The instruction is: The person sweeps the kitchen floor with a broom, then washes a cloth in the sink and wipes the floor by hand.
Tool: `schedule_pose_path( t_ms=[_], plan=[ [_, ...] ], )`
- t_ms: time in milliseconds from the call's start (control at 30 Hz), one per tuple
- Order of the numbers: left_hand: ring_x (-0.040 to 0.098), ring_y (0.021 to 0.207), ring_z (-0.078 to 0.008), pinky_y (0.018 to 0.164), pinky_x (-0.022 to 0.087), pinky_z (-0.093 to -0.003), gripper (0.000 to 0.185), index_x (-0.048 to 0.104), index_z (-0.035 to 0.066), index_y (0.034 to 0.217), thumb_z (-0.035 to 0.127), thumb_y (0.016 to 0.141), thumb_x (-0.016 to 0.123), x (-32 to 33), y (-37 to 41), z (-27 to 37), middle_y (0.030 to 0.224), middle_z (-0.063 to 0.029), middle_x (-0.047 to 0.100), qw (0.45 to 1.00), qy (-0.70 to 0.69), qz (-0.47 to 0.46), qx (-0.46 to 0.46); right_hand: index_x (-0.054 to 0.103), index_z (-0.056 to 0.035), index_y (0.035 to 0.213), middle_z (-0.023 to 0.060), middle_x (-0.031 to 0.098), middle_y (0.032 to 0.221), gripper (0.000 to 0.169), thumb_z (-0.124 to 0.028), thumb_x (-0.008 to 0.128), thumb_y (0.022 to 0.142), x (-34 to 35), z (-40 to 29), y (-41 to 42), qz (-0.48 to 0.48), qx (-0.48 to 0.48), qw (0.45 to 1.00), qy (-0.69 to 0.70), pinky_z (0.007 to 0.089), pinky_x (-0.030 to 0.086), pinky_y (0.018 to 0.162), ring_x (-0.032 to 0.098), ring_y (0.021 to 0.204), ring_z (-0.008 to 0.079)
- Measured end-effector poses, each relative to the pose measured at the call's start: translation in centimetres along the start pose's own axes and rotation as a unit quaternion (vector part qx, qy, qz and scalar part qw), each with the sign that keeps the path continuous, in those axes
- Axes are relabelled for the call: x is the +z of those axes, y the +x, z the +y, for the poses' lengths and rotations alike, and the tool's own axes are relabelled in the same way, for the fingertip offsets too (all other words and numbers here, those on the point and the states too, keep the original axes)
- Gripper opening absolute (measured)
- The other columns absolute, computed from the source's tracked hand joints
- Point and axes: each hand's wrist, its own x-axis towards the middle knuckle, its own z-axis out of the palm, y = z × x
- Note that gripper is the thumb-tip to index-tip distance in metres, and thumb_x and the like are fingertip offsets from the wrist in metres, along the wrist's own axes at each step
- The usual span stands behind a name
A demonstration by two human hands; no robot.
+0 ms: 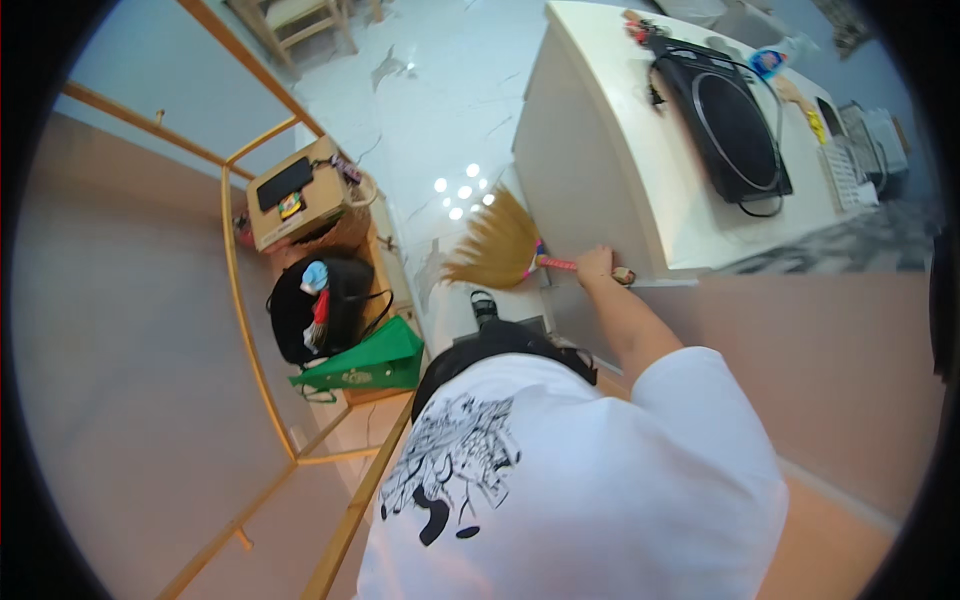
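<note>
My right hand (595, 266) is closed around the pink-wrapped handle of a soft grass broom (495, 244), beside the side panel of a white counter. The broom's fan of straw bristles spreads to the left over glossy marble-look floor tiles (420, 112). The handle's end pokes out to the right of my fist. Just below the bristles shows a black sandal (484, 306) on a foot. My left hand is out of view.
At right, a white counter (622, 127) carries a black induction cooker (724, 120) with its cord. On the left, a wooden rack frame (236, 285) surrounds a cardboard box (300, 191), a black bag (349, 300) and a green bag (367, 360). A wooden chair (300, 22) stands at the far left.
</note>
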Motion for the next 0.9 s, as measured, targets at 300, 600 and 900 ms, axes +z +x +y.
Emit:
schedule_pose_path(
  t_ms=[300, 600, 900],
  plan=[
    [0.055, 0.092, -0.0164, 0.076, 0.043, -0.0361, 0.034, 0.056, 0.003, 0.106, 0.030, 0.087, 0.046, -1.1, 7.3, 9.8, 0.098, -0.0088, 0.060, 0.997, 0.012, -0.003, 0.081, 0.061, -0.0038, 0.097, 0.0144, 0.060, 0.101, 0.032, -0.019, 0.062, 0.068, -8.2, -2.7, 3.0, -0.082, -0.092, 0.958, 0.258, 0.0383, 0.045, 0.081, 0.056, 0.097, 0.0281],
    [0.051, 0.104, -0.0166, 0.087, 0.038, -0.0336, 0.036, 0.050, 0.007, 0.114, 0.033, 0.091, 0.041, -10.0, 10.8, 48.9, 0.110, -0.0063, 0.057, 0.982, -0.128, -0.041, 0.134, 0.058, 0.0006, 0.099, 0.0133, 0.063, 0.091, 0.034, -0.021, 0.063, 0.073, -23.8, -4.0, 17.5, -0.001, -0.215, 0.828, 0.518, 0.0323, 0.047, 0.074, 0.061, 0.082, 0.0231],
    [0.051, 0.103, -0.0164, 0.090, 0.038, -0.0266, 0.028, 0.049, -0.001, 0.112, 0.014, 0.089, 0.048, -15.9, 20.6, 79.4, 0.108, -0.0107, 0.057, 0.941, -0.043, -0.130, 0.309, 0.056, -0.0024, 0.106, 0.0117, 0.060, 0.097, 0.032, -0.018, 0.059, 0.079, -45.7, 9.3, 22.1, 0.231, -0.124, 0.717, 0.646, 0.0289, 0.045, 0.075, 0.057, 0.084, 0.0185]
  ],
)
